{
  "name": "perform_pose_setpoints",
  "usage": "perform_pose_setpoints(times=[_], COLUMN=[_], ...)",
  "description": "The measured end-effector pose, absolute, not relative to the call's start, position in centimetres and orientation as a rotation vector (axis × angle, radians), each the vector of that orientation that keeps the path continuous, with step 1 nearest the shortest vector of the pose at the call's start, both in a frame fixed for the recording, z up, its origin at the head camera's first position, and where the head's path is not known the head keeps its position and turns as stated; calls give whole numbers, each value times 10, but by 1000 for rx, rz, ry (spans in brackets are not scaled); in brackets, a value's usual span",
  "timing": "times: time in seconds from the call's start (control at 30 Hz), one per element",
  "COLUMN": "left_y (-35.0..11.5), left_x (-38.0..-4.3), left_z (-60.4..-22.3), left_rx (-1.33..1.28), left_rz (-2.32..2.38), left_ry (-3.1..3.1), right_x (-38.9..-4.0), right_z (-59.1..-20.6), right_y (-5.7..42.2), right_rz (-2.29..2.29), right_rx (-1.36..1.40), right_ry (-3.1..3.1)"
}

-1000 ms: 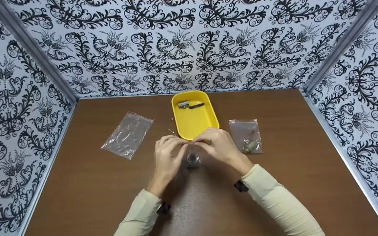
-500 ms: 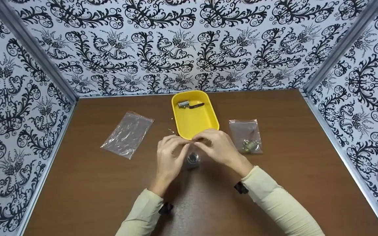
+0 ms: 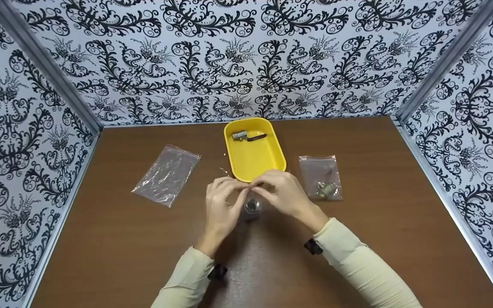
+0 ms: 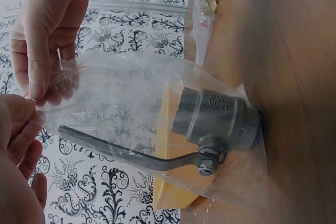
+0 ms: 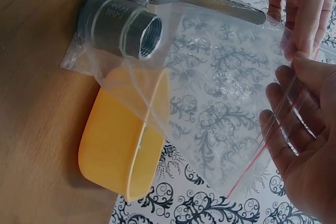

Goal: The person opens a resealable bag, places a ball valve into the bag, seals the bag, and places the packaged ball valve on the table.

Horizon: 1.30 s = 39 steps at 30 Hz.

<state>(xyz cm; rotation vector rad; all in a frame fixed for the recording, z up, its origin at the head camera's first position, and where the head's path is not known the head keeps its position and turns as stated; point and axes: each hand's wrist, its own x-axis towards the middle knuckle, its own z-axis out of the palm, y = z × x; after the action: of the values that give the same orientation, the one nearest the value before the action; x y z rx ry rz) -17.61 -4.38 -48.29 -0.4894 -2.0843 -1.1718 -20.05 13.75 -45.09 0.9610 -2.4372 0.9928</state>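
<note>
A clear zip bag (image 4: 126,85) with a red line along its mouth stands upright between the hands. Inside it, near the bottom, is a metal ball valve (image 4: 220,121) with a long lever handle; in the right wrist view its threaded opening (image 5: 151,36) shows. My left hand (image 3: 222,203) pinches the bag's top edge between thumb and fingers. Close beside it, almost fingertip to fingertip, my right hand (image 3: 283,192) pinches the same edge. Seen from above, the valve (image 3: 253,207) appears just below the hands, the bag around it barely visible.
Behind the hands stands a yellow tray (image 3: 253,160) holding a smaller ball valve (image 3: 239,136) with a dark handle. A flat clear zip bag (image 3: 167,176) lies to the left. Another zip bag (image 3: 315,167), with a brass-coloured fitting (image 3: 326,190) inside, lies right. Patterned walls enclose the table.
My left hand has shifted slightly to the right, and my right hand has dipped a little. Both keep their pinch on the bag's edge; the things on the table have stayed put.
</note>
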Motion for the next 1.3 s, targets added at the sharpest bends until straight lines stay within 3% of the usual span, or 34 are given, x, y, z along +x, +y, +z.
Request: perform_pose_setpoints(times=[1.3], left_y=[-44], left_x=[-176], left_z=[-486], left_rx=[-531], left_rz=[-1190], left_ry=[-2142], right_x=[-197], right_z=[-453], right_y=[143], right_rz=[1093], right_rx=[920], right_ry=[-2474])
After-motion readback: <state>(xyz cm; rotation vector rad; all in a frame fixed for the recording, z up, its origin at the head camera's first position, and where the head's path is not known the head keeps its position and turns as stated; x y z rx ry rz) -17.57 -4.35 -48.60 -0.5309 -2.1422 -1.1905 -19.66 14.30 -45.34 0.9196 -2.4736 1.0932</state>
